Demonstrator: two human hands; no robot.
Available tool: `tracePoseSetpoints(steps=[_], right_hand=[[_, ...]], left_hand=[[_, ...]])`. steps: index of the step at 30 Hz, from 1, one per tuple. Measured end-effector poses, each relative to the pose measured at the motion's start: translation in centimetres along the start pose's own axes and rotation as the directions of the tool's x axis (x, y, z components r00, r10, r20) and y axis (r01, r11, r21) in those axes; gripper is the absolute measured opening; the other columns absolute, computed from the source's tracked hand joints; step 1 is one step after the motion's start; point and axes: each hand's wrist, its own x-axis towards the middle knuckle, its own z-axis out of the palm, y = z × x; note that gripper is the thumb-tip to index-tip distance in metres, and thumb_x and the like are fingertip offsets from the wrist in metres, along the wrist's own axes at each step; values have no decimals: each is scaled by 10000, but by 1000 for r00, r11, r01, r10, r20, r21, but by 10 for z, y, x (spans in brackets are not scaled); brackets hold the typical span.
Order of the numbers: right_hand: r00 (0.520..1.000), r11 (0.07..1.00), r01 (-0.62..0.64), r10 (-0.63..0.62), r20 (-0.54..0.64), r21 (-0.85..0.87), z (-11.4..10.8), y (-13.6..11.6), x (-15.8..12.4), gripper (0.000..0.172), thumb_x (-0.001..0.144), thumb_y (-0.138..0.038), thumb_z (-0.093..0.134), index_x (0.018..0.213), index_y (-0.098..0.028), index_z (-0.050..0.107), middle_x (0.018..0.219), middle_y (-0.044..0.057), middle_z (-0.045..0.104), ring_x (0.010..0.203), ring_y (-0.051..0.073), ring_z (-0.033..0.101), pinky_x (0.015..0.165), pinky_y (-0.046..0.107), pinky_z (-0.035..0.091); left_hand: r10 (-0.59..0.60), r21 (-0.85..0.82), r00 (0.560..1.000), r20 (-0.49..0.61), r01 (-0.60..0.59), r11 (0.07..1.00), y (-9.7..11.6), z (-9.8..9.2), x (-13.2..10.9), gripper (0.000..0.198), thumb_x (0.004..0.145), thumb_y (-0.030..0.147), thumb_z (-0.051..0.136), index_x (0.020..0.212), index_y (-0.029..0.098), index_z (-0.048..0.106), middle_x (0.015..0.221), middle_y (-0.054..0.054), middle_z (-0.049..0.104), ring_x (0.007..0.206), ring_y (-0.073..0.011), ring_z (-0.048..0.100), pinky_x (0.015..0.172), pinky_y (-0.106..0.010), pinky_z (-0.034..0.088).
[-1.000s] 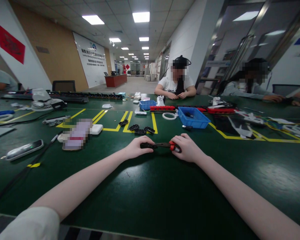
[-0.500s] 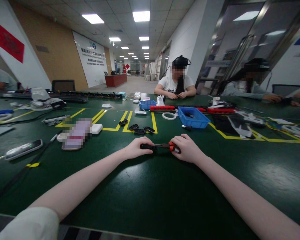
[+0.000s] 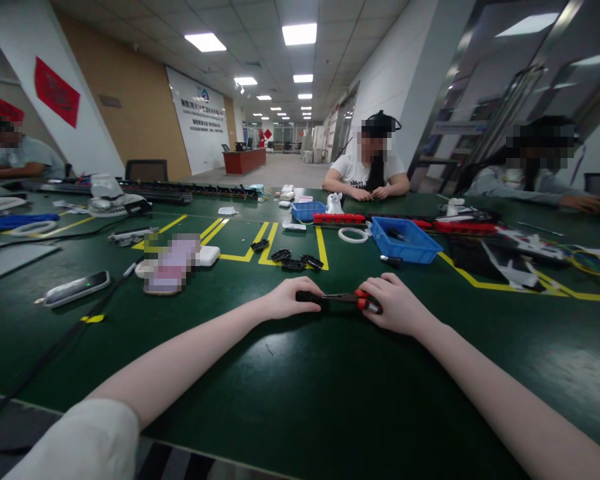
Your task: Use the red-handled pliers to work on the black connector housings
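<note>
My left hand is closed around a small black part, whose exact kind I cannot make out. In my right hand is a pair of needle-nose pliers with red and black handles. The plier jaws point left and meet the right end of the black part; whether they grip it is too small to tell. Beyond my hands several similar black parts lie in a loose group on the green table. A thin dark sliver rests on the surface nearer to me.
A blue bin stands beyond my right hand, with a small black cylinder before it and a white ring beside it. To the left are a phone, a white case and a black cable. A person sits opposite.
The whole view has swung slightly left, so things appear further right. Both hands keep their hold on the black part and the pliers, with the plier jaws still at the part's right end.
</note>
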Motion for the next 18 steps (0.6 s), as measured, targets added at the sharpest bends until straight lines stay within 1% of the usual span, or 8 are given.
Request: tracePoseSetpoints(steps=[8,14,18], right_hand=[[999,999,-33,33,11,-2,-1,-6,1,171,768,-250,571,933,-205,584,901,69,662,799,220,610,849,396,387],[999,999,-42,42,21,15,-1,-6,1,175,765,-252,579,934,-203,576,904,70,657,800,221,607,862,406,391],[998,998,-51,50,35,42,0,-4,0,173,747,-243,595,915,-212,568,892,60,653,804,217,608,802,366,425]], left_hand=[[-19,-1,1000,4,19,1000,-2,0,0,260,825,237,737,1075,171,712,1095,-90,660,1018,-208,629,948,-369,472],[-16,3,1000,5,16,1000,-3,0,0,261,826,241,736,1074,164,710,1086,-92,659,1011,-206,626,952,-367,466],[-6,-6,1000,8,6,1000,-3,0,0,256,837,227,721,1084,165,704,1082,-90,653,1008,-203,627,949,-362,469]])
